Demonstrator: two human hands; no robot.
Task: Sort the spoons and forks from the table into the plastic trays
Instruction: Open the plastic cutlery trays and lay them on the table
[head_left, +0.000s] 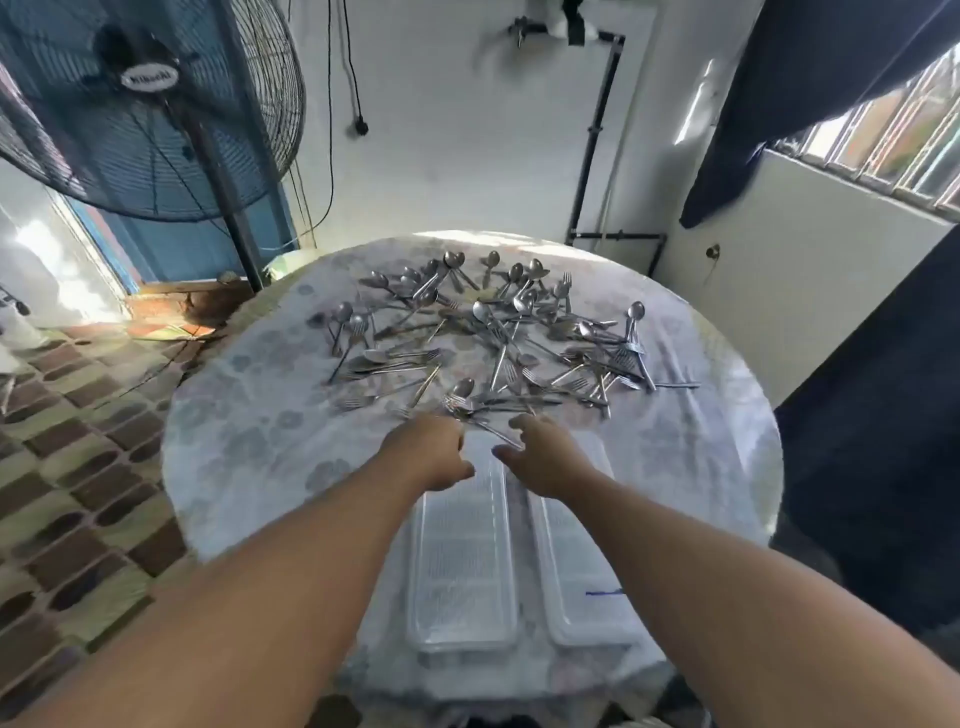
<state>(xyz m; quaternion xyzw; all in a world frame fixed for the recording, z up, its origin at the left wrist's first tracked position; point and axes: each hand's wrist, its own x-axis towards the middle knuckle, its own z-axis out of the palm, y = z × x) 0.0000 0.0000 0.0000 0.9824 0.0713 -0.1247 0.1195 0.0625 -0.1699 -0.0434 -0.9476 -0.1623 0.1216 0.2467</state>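
Task barely begun: both plastic trays (462, 571) look empty, near edge of tabletop (249, 457). Cutlery pile (488, 332) unsorted, far side. Left hand (431, 452) curled, poss. pinching utensil, can't confirm; right hand (545, 457) fingers relaxed over pile's near edge.

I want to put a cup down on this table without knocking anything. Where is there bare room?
Bare cloth lies left of the left tray and right of the right tray, out to the table edge. The far half is crowded with the cutlery pile.
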